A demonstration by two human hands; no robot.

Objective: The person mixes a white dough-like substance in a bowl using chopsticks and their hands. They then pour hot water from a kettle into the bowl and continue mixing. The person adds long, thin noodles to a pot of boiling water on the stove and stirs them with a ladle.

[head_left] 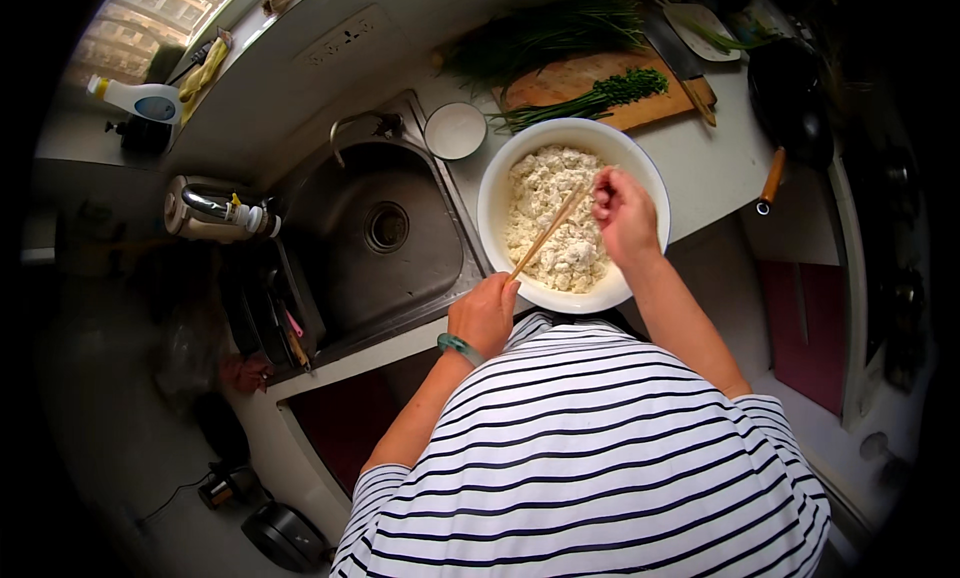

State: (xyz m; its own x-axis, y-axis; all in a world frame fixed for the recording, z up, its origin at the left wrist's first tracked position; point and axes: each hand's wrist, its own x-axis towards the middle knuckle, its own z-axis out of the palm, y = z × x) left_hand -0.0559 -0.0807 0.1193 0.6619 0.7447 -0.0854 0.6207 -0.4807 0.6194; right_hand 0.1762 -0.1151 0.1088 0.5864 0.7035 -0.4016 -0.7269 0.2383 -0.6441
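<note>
I have dough [545,193] in my bowl [493,210]; left of it sits the sink [345,288], behind it the chopping board [556,81] bearing greens [585,103].

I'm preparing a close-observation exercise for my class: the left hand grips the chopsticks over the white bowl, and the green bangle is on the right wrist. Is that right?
Not quite: the green bangle is on the left wrist, as the head view shows. The left hand does grip the chopsticks over the white bowl.
</note>
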